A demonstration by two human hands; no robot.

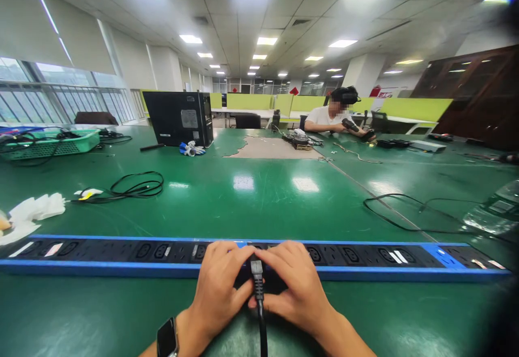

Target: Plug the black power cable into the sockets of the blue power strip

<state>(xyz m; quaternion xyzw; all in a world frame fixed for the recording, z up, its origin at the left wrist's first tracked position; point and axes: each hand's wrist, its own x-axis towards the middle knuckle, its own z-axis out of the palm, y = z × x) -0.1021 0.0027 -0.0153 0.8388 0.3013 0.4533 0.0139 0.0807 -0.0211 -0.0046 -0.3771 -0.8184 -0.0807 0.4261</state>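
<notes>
A long power strip (pixel 182 271) with a blue frame and black sockets lies across the green table in front of me. At its middle, my left hand (pixel 221 276) and my right hand (pixel 298 281) come together, closed, around the head of a black power cord plug (pixel 257 273). Both index fingertips meet at the plug's top, with the thumbs lower down on either side. The cord (pixel 263 327) runs down toward me. Something dark behind the plug is mostly hidden by my fingers. A watch (pixel 167 338) is on my left wrist.
A black computer case (pixel 174 119) stands at the back left, with gloves (pixel 191 149) before it. A green basket (pixel 77 145) holds cables. Coiled cable (pixel 138 185), crumpled paper (pixel 38 208) and a plastic bottle (pixel 497 211) lie nearer. A person (pixel 334 113) works across the table.
</notes>
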